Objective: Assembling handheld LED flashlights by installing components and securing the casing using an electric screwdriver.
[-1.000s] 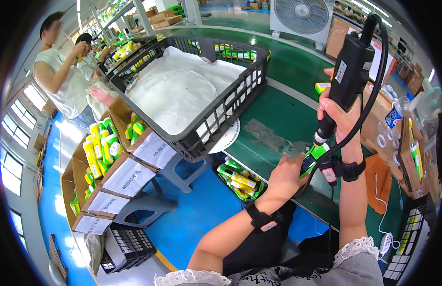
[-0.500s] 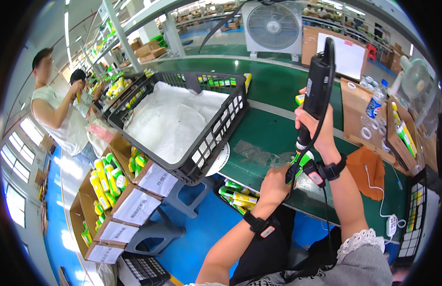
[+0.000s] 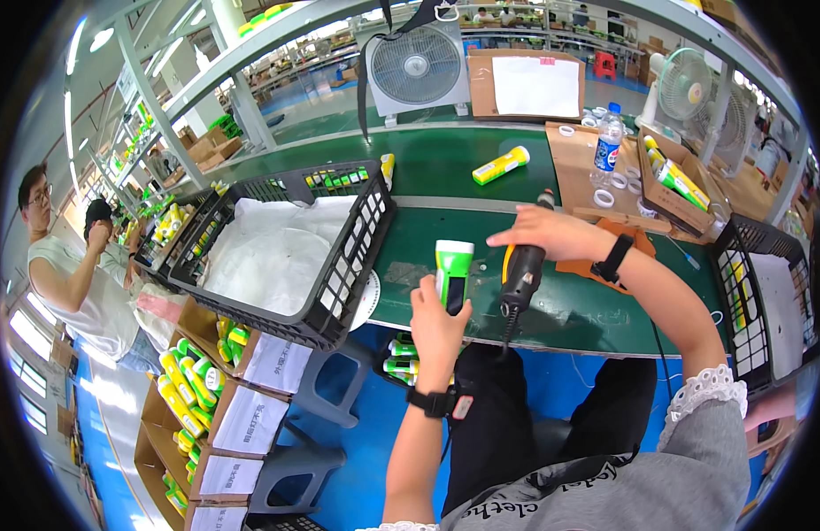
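My left hand [image 3: 438,326] is wrapped round a green and white flashlight [image 3: 453,265] with a dark panel on its side. The flashlight is upright, its white head at the top. To the right, my right hand [image 3: 560,232] curls over a black electric screwdriver [image 3: 521,279], index finger stretched across it to the left. The screwdriver's tip points away from me and its cord end faces me. Between the two hands there is a gap, and the tool is apart from the flashlight. Farther back, a yellow and green flashlight [image 3: 501,165] lies on the green belt.
At left stands a black crate [image 3: 334,310] lined with white sheeting. Cardboard boxes [image 3: 217,425] of yellow-green flashlights are below it. A plastic bottle [image 3: 608,146], white rings [image 3: 604,198] and a cardboard tray [image 3: 684,199] are at right. Another black crate [image 3: 759,358] stands far right.
The screwdriver has come off the flashlight and swung from upright to lying over, tip away. My left hand now holds the flashlight upright, farther left. The whole view has shifted.
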A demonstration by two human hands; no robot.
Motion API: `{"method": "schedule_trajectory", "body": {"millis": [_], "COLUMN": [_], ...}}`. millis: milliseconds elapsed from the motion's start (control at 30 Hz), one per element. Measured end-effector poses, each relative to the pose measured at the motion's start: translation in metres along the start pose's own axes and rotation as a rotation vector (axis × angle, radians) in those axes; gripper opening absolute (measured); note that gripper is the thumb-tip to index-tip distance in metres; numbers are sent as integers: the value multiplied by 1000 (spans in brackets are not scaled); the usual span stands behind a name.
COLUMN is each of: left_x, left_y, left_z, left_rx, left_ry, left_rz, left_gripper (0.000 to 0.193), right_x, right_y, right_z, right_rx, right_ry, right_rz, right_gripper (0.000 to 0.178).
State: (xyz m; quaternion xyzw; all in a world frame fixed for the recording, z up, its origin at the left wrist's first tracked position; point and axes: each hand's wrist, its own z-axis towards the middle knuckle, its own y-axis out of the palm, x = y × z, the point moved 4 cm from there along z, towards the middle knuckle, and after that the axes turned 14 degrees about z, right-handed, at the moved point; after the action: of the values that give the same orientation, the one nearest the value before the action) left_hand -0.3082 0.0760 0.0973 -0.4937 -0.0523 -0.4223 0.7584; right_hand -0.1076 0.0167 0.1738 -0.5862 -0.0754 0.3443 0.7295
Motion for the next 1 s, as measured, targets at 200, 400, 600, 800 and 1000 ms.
{"method": "schedule_trajectory", "body": {"millis": [200,400,600,800,1000], "left_x": [25,31,59,85,119], "left_y": [-62,-68,-62,-40,-22], "left_z": [-21,-29,-33,-36,-41], "left_rx": [78,-206,-556,-566,-708], "left_ry": [111,17,-225,-252,-186], "left_rz": [47,-610,-1149,-1462,-1515], "left_gripper": [59,81,89,93,89], "right_x": [38,56,24,-78,-101], "right_y": [53,76,50,55,47], "right_z": [-15,-11,-18,-36,-76], "right_rx": [-278,-325,44,332,526], "right_ry": [130,114,149,281,348], "right_rz": [-244,-257,-281,1084,1387], "right_gripper": [54,60,68,80,85]}}
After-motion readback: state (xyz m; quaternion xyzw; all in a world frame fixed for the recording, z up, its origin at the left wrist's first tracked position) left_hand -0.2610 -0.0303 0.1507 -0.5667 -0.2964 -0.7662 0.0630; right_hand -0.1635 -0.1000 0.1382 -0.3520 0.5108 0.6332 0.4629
